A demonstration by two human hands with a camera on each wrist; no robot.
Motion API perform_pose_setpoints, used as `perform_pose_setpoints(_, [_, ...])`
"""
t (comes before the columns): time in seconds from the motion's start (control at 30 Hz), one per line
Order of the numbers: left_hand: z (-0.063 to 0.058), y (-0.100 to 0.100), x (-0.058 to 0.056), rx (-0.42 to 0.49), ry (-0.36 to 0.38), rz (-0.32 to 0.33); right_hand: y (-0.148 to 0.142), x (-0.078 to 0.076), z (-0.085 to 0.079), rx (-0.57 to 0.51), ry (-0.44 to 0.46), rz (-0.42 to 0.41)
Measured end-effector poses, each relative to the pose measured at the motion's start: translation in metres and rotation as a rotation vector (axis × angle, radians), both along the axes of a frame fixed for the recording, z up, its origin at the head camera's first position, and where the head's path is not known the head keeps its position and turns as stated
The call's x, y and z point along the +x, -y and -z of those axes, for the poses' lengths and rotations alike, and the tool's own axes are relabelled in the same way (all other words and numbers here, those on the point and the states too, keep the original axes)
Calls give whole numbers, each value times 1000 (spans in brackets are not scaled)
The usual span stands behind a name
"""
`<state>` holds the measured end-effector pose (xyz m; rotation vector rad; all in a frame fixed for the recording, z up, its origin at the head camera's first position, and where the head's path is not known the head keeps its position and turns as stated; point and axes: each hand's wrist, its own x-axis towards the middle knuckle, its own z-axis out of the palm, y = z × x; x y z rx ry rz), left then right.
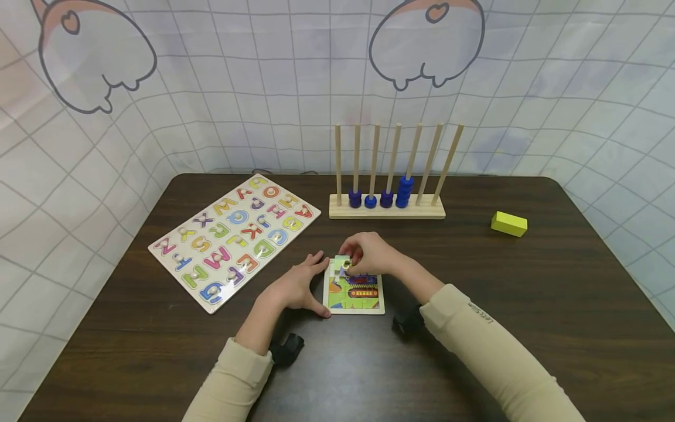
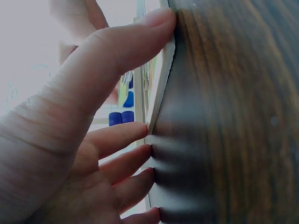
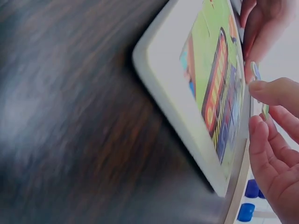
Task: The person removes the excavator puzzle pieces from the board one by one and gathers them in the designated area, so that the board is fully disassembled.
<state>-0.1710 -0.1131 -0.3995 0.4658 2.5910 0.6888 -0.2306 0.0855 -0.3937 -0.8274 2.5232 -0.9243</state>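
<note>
The step in hand looks like setting one loose puzzle piece (image 1: 342, 261) into the far left part of a small framed puzzle board (image 1: 354, 312), which lies flat on the surface (image 1: 569, 293). The right hand (image 1: 372, 253) pinches that piece between thumb and fingertips, its fingers closed in as far as the thin piece allows; in the right wrist view the piece is tilted just off the board's face. The left hand (image 1: 298, 286) is spread wide and grips nothing: its thumb rests against the board's near left corner, its index finger reaches the far left one, and the other fingertips rest on the surface, which would seem to brace the frame. The next move probably calls for turning the piece until its outline agrees with its neighbours, then lowering it level and pressing it down. The spot under the piece is covered by the piece and the right hand, so I cannot tell whether it lines up with a gap. The piece's picture is too small to read from above, glare whitens much of the left wrist view, and the right wrist view cuts off part of the right hand.
</note>
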Motion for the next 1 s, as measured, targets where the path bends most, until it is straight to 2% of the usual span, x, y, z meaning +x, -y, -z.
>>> perform_pose_setpoints(0.33, [0, -1, -1, 3, -12, 26, -22, 1, 0, 14, -1, 1])
perform_pose_setpoints(0.57, [1, -1, -1, 2, -13, 17, -41, 3, -3, 17, 8, 2])
perform_pose_setpoints(1.0, [1, 0, 0, 11, -22, 27, -77, 2, 3, 44, -53, 32])
